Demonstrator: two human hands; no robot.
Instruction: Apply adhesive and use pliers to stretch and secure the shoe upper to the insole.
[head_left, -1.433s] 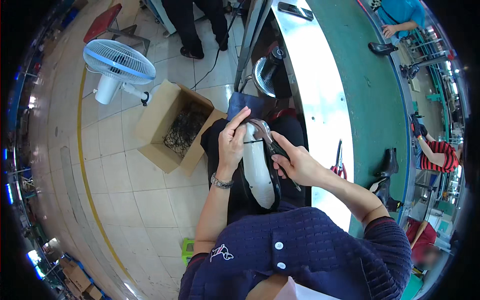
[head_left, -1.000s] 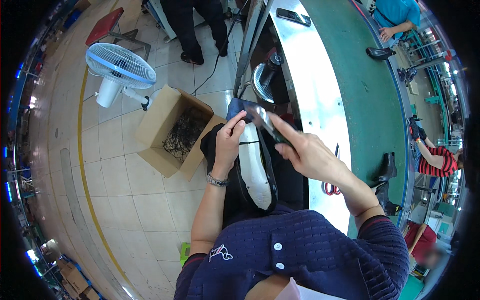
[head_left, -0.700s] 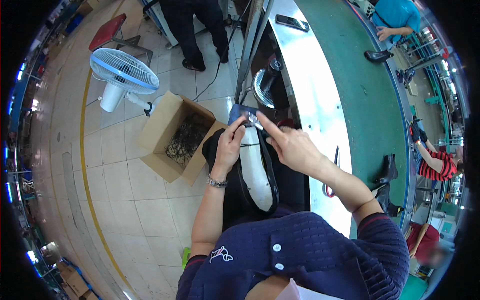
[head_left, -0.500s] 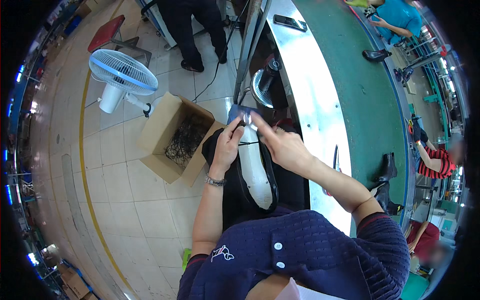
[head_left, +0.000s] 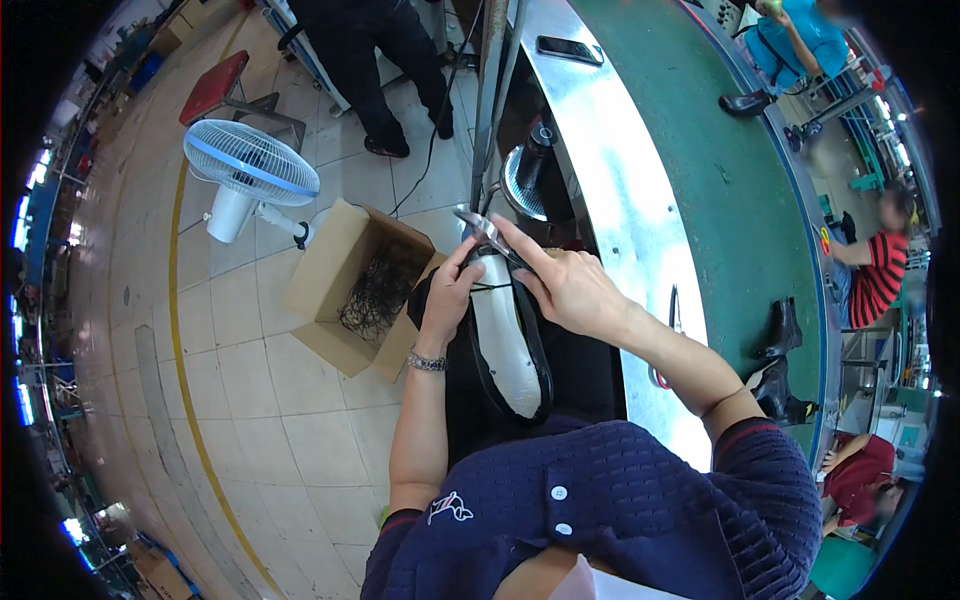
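– While working with fingers this close to the metal-headed tool, what to watch first?

– The left hand: fingers close together by the far end of the upturned shoe, thumb laid on its white underside. Whether truly pinching the rim or only pressing there, cannot tell. Right beside the metal, too, so open to a nip or a knock after any slip.

– And the right hand?

– Curled around the tool, index finger stretched along the metal, handle mostly hidden behind the knuckles. Likeliest cause of a slip: a glancing angle against so narrow an end.

– Where to find the shoe, exactly?

– On the lap, over dark trousers, broad end toward the blue shirt, far end between both hands. Soft footing, so liable to roll under a sideways push, with no hand at the broad end.

– And the dark cord across the underside?

– Near the left thumb; easily dragged askew by a careless shift.

– Anything on the metal table?

– Scissors, partly hidden by the right forearm. Easily knocked by a wide elbow swing.
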